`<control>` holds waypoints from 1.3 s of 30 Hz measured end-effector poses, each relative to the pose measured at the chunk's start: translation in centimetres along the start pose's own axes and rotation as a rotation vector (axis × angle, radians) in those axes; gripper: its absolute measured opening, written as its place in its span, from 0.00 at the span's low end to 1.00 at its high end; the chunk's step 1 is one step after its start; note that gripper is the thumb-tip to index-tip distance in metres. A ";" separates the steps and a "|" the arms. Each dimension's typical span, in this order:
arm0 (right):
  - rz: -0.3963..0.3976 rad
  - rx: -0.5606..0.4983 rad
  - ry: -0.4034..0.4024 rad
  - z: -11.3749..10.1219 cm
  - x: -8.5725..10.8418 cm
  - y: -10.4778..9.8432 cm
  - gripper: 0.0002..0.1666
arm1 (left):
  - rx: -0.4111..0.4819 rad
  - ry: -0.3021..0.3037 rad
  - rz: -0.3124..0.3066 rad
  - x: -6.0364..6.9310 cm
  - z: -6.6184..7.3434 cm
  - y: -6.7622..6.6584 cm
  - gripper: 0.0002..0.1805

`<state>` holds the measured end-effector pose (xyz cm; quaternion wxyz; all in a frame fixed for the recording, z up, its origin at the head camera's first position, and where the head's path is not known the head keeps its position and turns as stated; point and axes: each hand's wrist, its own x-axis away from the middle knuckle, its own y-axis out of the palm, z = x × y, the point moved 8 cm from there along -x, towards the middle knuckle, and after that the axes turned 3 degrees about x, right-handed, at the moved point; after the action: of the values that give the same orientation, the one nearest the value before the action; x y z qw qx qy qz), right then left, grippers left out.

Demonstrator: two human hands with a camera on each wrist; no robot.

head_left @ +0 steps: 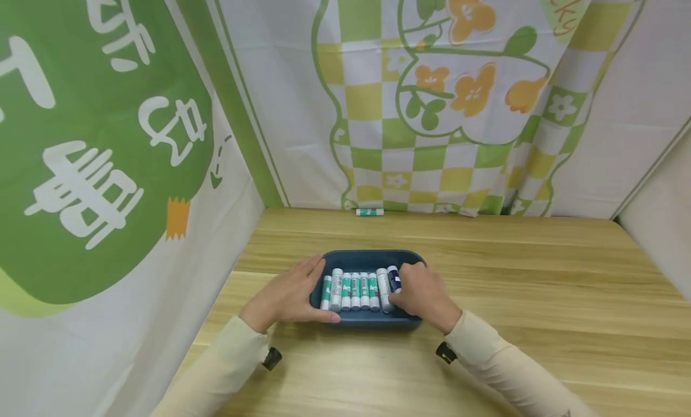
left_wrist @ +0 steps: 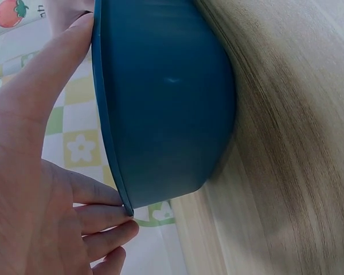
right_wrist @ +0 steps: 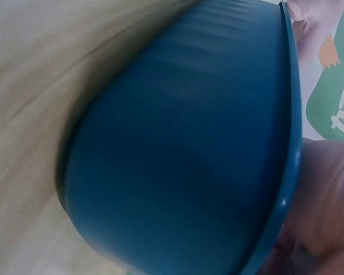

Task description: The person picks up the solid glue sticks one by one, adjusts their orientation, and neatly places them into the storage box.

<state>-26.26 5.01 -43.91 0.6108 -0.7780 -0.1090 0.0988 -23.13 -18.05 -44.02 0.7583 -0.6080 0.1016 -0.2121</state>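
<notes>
A dark blue plastic basin (head_left: pixel 367 322) stands on the table with a row of small tubes in it. Several are white-and-green tubes (head_left: pixel 355 291); a taller white tube (head_left: pixel 336 289) leans near the left end, another white tube (head_left: pixel 384 288) near the right. My left hand (head_left: pixel 288 292) rests on the basin's left end, fingers and thumb spread along the rim; the left wrist view shows the fingertips (left_wrist: pixel 129 209) touching it. At the right end my right hand (head_left: pixel 426 292) reaches inside, fingers curled around a dark navy tube (head_left: pixel 394 277), whose lower part is hidden.
One more white-and-green tube (head_left: pixel 369 212) lies at the table's back edge, against the patterned curtain (head_left: pixel 410 165). The wooden table (head_left: pixel 529 285) extends to the right of the basin. A white-and-green cloth wall (head_left: pixel 108 165) stands along the left side.
</notes>
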 end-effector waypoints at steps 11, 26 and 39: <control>-0.106 -0.024 0.019 -0.3 -0.3 0.8 0.20 | 0.009 -0.001 -0.004 -0.1 0.0 -0.1 0.72; -0.213 -0.045 0.000 -0.1 -0.6 1.6 0.22 | 0.006 0.000 -0.009 -0.2 -0.1 0.2 0.72; -0.180 -0.174 -0.218 -1.7 -3.3 -4.3 0.37 | 0.007 -0.018 -0.020 -0.1 -0.1 0.1 0.72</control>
<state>-29.18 3.45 -39.29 0.5321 -0.7998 -0.2519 0.1176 -23.21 -18.05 -44.13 0.7590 -0.6084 0.0880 -0.2146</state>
